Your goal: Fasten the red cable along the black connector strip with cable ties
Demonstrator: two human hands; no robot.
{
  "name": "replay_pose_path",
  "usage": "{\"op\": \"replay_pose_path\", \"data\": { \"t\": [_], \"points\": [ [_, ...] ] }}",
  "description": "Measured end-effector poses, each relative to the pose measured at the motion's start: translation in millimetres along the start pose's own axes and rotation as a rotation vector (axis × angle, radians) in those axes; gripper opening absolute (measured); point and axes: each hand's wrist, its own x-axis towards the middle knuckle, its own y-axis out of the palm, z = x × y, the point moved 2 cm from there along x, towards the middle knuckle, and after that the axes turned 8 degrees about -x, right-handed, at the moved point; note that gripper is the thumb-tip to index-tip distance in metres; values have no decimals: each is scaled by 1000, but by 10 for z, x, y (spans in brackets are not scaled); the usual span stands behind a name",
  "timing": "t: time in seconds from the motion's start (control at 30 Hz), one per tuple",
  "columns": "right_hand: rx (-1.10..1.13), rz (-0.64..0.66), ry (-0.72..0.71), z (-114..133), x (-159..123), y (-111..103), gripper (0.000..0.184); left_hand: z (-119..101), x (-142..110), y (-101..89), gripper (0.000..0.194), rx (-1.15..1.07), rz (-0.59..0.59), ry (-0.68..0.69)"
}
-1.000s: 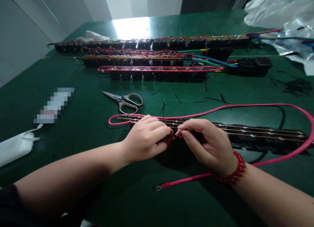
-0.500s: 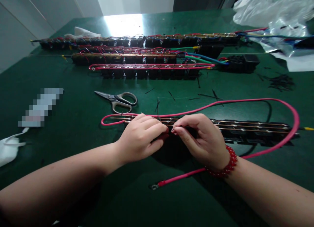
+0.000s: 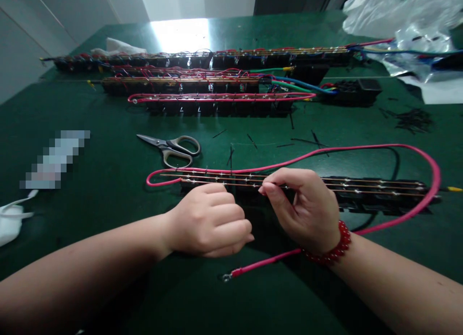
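My left hand (image 3: pixel 213 222) is curled into a fist just in front of the near black strip assembly (image 3: pixel 376 190), which has thin copper-coloured rods along its top. What the fist holds, if anything, is hidden. At the rods, my right hand (image 3: pixel 302 207) has thumb and forefinger pinched together; whatever sits between the tips is too small to make out. A pinkish-red cable (image 3: pixel 435 173) follows the assembly's back side, loops round its right end and comes back under my right wrist. Its ring terminal (image 3: pixel 227 277) lies on the table in front of my left hand.
Scissors (image 3: pixel 175 149) lie behind the assembly's left end. Black cable ties (image 3: pixel 230 155) are scattered beyond it, with a pile (image 3: pixel 412 118) at right. Similar wired assemblies (image 3: pixel 224 105) stand farther back. Plastic bags (image 3: pixel 408 14) fill the far right corner. A pixelated item (image 3: pixel 56 159) lies left.
My left hand has come off the rods toward me and closed into a fist, leaving more of the assembly visible. My right hand, still pinched, has shifted slightly right.
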Motion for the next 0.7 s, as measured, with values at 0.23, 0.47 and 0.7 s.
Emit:
{"op": "replay_pose_path", "data": {
  "t": [0.23,0.47,0.7],
  "points": [
    [61,25,-34,-19,-18,3,4,15,-9,6,14,54,-47,-17],
    [144,81,14,-67,-14,17,8,120,-18,63,36,255,9,-419],
    [117,58,34,-51,-6,9,8,141,-7,105,44,341,184,-499]
  ]
}}
